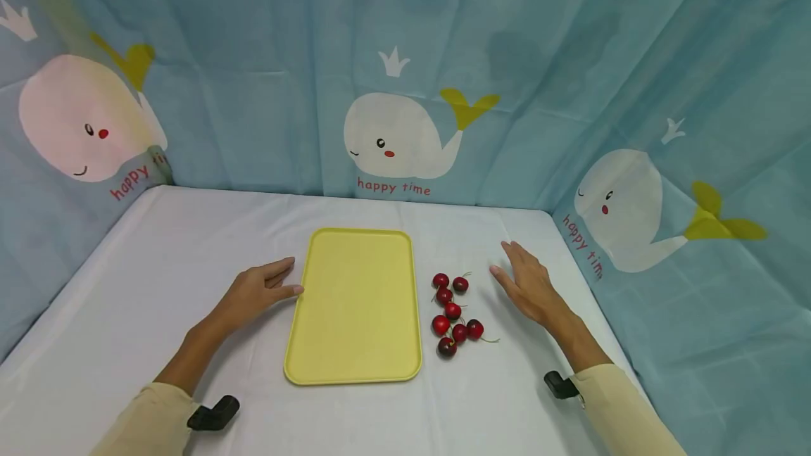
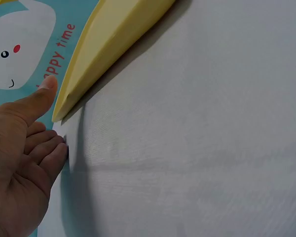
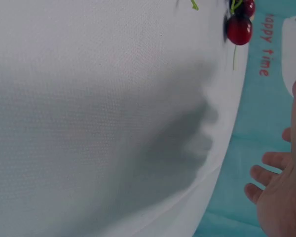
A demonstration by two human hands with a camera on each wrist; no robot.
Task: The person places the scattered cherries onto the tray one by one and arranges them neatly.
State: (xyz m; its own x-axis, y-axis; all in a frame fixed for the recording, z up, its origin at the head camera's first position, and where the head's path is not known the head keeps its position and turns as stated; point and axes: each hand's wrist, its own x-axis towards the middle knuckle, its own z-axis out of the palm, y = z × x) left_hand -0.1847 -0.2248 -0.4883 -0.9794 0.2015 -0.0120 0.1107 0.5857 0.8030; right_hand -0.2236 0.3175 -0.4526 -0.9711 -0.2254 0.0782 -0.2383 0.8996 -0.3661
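Observation:
A yellow rectangular tray (image 1: 355,301) with a low rim lies in the middle of the white table. At its left edge is my left hand (image 1: 256,292), its thumb tip right at the rim and its fingers loosely extended. In the left wrist view the thumb overlaps the tray's side (image 2: 108,49), and the palm (image 2: 19,187) holds nothing. Several dark red cherries (image 1: 453,311) with green stems lie just right of the tray. To their right hovers my right hand (image 1: 529,285), fingers spread and holding nothing. In the right wrist view the cherries (image 3: 239,29) show at the top edge.
A white cloth (image 1: 209,245) covers the table. Blue curtains (image 1: 253,90) printed with whales stand along the back and both sides. Each sleeve bears a black wrist device, such as the left one (image 1: 214,414).

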